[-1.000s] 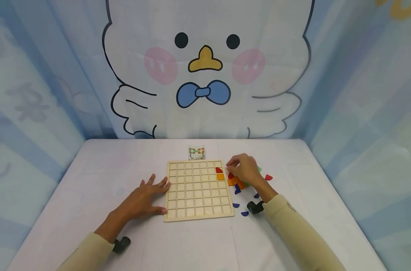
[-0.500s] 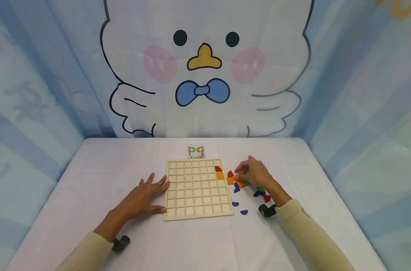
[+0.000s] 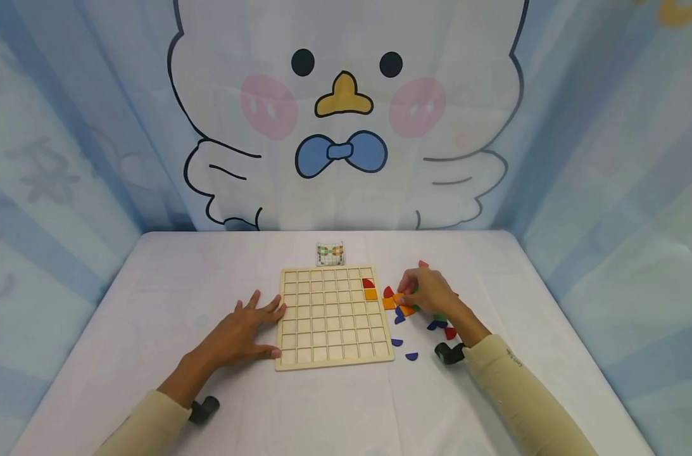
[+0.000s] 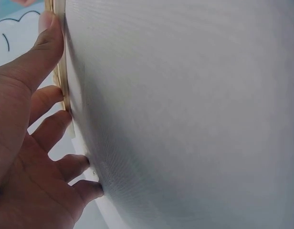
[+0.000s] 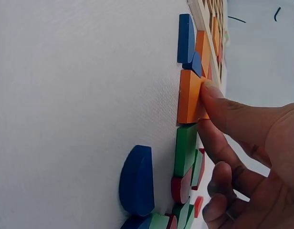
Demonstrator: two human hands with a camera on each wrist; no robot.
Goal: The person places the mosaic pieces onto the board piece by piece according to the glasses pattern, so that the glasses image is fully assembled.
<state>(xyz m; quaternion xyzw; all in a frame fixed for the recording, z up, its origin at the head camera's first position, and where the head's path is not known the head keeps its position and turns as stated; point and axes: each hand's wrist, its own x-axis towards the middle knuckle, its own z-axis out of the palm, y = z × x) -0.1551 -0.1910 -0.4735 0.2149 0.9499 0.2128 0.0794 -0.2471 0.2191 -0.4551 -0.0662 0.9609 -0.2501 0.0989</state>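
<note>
A pale wooden grid board (image 3: 334, 365) lies mid-table. In its right-hand column sit a red quarter-round block (image 3: 368, 283) and an orange square block (image 3: 371, 294). My left hand (image 3: 240, 335) is spread at the board's left edge, thumb and fingertips touching the rim; the left wrist view shows them along its side. Right of the board, my right hand (image 3: 431, 292) pinches an orange block (image 5: 204, 110) between thumb and index finger. Another orange block (image 5: 186, 98) lies right under the fingers. The other right-hand fingers are curled in.
A small patterned card (image 3: 330, 254) lies behind the board. Around the right hand are scattered green blocks (image 5: 185, 150), red ones (image 3: 450, 334) and blue half-rounds (image 3: 411, 356). A dark wrist camera (image 3: 449, 353) is worn on the right wrist.
My right hand has moved rightward from beside the board's edge to the orange blocks, and its thumb and index finger have closed on one. The left hand stays at the board.
</note>
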